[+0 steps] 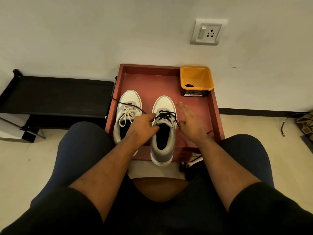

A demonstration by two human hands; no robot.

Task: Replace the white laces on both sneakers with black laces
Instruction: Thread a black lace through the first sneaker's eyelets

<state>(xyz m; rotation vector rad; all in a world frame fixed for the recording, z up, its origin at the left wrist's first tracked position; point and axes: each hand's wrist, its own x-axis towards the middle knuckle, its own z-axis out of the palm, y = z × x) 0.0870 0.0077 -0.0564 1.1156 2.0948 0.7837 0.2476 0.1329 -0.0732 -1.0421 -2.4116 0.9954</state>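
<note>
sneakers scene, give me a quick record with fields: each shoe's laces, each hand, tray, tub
left sneaker: white laces in place
right sneaker: black lace threaded through it, ends loose
left hand: grips the right sneaker's collar
right hand: open beside the right sneaker, blurred
tray: red, holds both sneakers, against the wall
yellow tub: in the tray's far right corner, something dark in the bottom
</note>
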